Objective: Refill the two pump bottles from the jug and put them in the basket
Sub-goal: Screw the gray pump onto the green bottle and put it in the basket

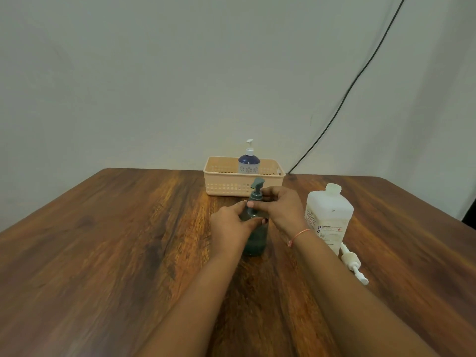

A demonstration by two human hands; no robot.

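Observation:
A dark green pump bottle (255,238) stands upright on the wooden table (103,240) in front of me. My left hand (230,224) grips its body just below the neck. My right hand (279,206) pinches the collar of its grey-green pump head (257,185). A blue and white pump bottle (248,161) stands upright inside the beige basket (221,185) at the back. The white jug (329,215) stands uncapped to the right of my right wrist.
A white pump dispenser (353,264) lies on the table in front of the jug, beside my right forearm. A black cable (347,91) hangs down the wall at the back right. The table's far edge runs just behind the basket.

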